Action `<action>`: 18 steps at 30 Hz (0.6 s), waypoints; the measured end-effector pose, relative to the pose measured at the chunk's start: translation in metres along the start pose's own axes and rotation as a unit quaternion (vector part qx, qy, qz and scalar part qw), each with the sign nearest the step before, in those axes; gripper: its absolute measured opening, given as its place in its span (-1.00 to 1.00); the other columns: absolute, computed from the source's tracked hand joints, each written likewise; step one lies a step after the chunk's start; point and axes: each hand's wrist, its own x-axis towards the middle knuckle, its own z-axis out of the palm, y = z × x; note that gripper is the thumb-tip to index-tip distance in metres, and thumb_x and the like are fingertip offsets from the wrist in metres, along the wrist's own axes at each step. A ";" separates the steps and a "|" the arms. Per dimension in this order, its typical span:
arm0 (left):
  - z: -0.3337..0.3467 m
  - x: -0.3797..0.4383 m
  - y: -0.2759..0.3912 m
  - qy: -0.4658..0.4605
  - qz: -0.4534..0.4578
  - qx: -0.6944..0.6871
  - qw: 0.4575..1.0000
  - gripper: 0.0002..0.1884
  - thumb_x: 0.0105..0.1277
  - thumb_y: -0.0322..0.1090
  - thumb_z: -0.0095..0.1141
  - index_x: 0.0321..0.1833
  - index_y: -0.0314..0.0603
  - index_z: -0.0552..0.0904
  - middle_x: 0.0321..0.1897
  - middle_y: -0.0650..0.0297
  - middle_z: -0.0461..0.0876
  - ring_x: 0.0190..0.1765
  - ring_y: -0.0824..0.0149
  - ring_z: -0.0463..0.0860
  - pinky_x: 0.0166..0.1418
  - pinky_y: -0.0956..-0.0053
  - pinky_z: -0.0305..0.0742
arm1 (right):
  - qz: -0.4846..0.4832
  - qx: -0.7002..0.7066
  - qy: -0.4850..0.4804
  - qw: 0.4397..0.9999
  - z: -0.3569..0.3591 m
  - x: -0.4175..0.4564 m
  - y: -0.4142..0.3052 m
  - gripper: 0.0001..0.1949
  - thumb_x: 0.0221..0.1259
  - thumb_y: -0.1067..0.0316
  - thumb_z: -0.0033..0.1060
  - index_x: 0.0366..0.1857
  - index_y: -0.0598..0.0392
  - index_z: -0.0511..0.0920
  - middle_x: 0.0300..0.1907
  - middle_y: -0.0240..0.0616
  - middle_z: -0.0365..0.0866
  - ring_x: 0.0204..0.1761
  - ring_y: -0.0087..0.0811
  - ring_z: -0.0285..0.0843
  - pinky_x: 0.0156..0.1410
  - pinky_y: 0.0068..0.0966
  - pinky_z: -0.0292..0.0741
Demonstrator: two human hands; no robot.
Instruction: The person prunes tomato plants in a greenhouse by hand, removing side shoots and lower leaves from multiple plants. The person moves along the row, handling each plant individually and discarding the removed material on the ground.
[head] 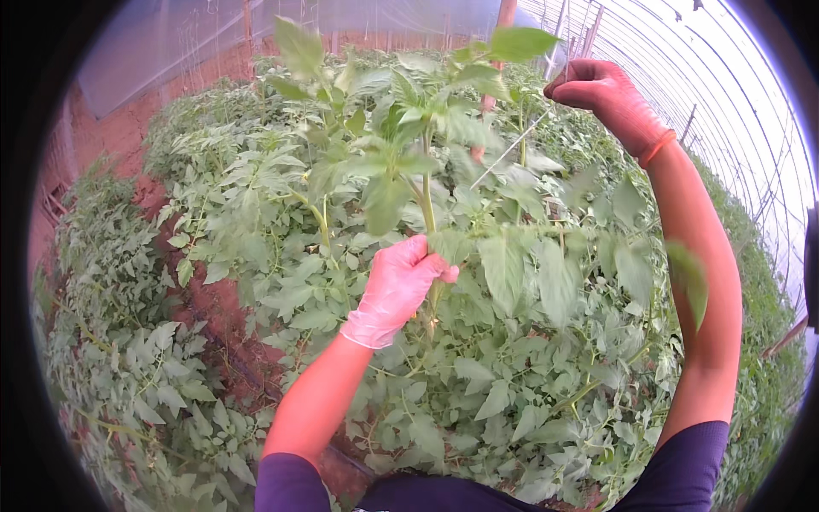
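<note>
A tall tomato plant rises in front of me, with a pale green stem (427, 192) and blurred leaves at its top. Wearing a thin, see-through glove, my left hand (400, 281) is closed around this stem below the leafy top. My right hand (592, 93), in a glove with an orange cuff, is raised at the upper right. Between its thumb and fingers is a thin string, and a pale length of string (512, 148) slants from below that hand down toward the plant. Where the string's lower end goes is hidden among leaves.
Dense tomato plants (307, 294) surround me. A strip of reddish soil with a dark hose (233, 358) runs along the left. Behind the plant stands a wooden post (505, 16). The greenhouse's ribbed plastic cover (723, 83) curves over the right side.
</note>
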 end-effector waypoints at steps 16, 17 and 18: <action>0.031 0.038 -0.010 -0.066 -0.014 -0.090 0.994 -0.56 0.49 -0.37 0.25 0.39 -0.24 0.55 0.14 0.30 0.69 0.17 0.46 0.62 0.35 0.42 0.50 | -0.087 0.053 0.015 0.995 0.115 -0.121 -0.014 -0.84 0.18 0.28 0.35 -0.24 0.09 0.70 -0.28 -0.11 0.79 -0.23 -0.07 0.78 -0.10 -0.20 0.66; 0.040 0.043 -0.009 -0.066 0.014 -0.101 0.993 -0.55 0.49 -0.37 0.27 0.39 -0.23 0.52 0.13 0.29 0.68 0.17 0.45 0.61 0.35 0.42 0.51 | -0.112 -0.003 0.089 0.990 0.127 -0.125 -0.008 -0.80 0.20 0.21 0.38 -0.21 0.06 0.68 -0.32 -0.16 0.78 -0.26 -0.04 0.75 -0.10 -0.16 0.65; 0.050 0.047 -0.006 -0.043 0.004 -0.063 0.997 -0.56 0.49 -0.36 0.28 0.38 -0.22 0.52 0.18 0.29 0.65 0.18 0.45 0.61 0.35 0.42 0.49 | -0.099 -0.014 0.127 0.987 0.134 -0.126 -0.008 -0.78 0.22 0.18 0.38 -0.20 0.06 0.67 -0.32 -0.17 0.77 -0.26 -0.04 0.75 -0.11 -0.15 0.64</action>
